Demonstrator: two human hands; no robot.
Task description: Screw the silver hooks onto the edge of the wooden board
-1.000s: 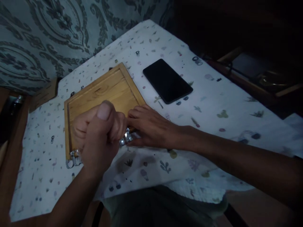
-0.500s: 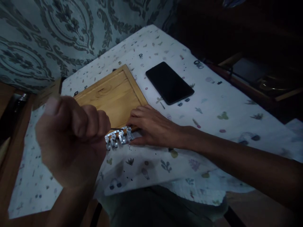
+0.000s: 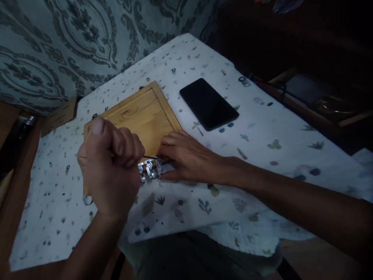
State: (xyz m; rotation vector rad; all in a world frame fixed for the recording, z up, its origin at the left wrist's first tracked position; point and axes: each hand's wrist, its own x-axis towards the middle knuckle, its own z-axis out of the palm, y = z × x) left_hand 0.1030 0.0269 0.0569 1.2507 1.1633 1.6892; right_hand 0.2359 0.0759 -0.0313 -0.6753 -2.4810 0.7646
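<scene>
My left hand (image 3: 112, 171) is closed in a fist with the thumb up, around what appears to be a screwdriver. Only its thin dark shaft (image 3: 150, 157) shows, and the handle is hidden in the fist. The shaft's tip meets the right end of a silver strip of metal hooks (image 3: 149, 167) along the near edge of a wooden board (image 3: 136, 116). My right hand (image 3: 186, 157) grips the board's near right corner, fingers on top and thumb by the endmost hook. My left fist covers the strip's middle; another hook (image 3: 87, 199) shows at the far left.
A black tablet or large phone (image 3: 208, 104) lies right of the board on a white patterned tablecloth (image 3: 262, 163). A piece of cardboard (image 3: 60, 116) is at the table's left back, by a patterned wall (image 3: 87, 35). Dark furniture stands on the right.
My left fist has moved right and slightly down, towards my right hand, and the shaft now slants more steeply. More of the board's left side shows. My right hand stays in place.
</scene>
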